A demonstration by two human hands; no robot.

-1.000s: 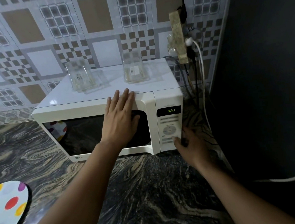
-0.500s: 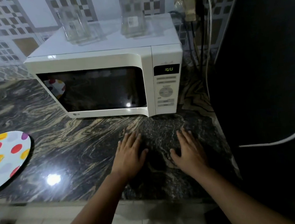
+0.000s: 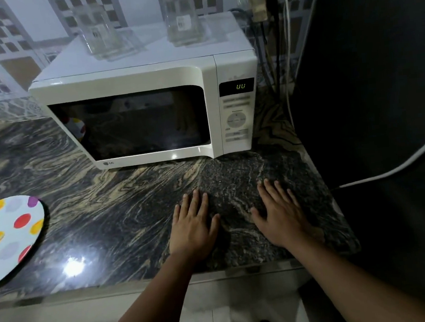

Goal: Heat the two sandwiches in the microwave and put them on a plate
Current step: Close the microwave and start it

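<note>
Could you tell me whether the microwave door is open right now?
No, the microwave door sits shut, flush with its control panel.

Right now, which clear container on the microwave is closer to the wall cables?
The right clear container, above the door's right end; the left one stands toward the microwave's left side.

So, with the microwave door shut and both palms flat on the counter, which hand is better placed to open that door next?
Probably the left hand. It rests directly below the door's right edge on the microwave, beside the control panel. The right hand lies further right, below the panel. No handle is visible.
</note>
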